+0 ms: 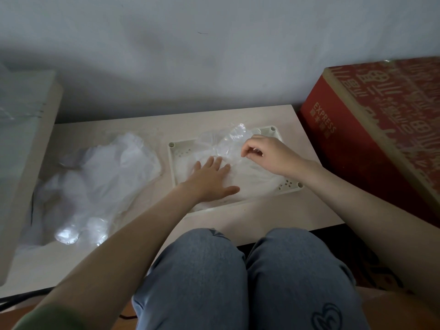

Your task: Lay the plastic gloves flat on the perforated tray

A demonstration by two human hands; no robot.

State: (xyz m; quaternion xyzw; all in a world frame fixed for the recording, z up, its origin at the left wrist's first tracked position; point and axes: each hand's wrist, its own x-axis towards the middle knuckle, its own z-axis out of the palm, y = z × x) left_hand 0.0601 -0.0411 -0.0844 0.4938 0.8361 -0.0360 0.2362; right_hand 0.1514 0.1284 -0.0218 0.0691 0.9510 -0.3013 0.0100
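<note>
1. Position of the work item. I see the plastic glove (226, 142) lying in the perforated tray (177, 160), which sits flat on the worktop (262, 217), right of centre. The glove is thin, clear film, nearly colourless, and creased. Its far portion is bunched and lifted over the tray's far rim, where it catches the light. Its near portion lies lower and spreads across the tray floor. I cannot tell from the film whether the tray holds one glove or several layers.

2. Tray. It is a pale, shallow rectangle with a raised rim and a round post at each visible corner. Small groups of holes show at the far-left and near-right parts of its floor. The film covers the rest.

3. Left hand (212, 179). The grip is apart, with fingers straight and spread and the palm down. It presses on the film in the middle of the tray.

4. Right hand (264, 153). The fingers are curled, and the grip is closed between thumb and forefinger on a fold of the film near the tray's far side.

5. Supply. A loose heap of gloves (102, 172), whiter and crumpled, lies on the worktop left of the tray, apart from it.

6. Surroundings. A red carton (371, 129) stands to the right of the worktop.
</note>
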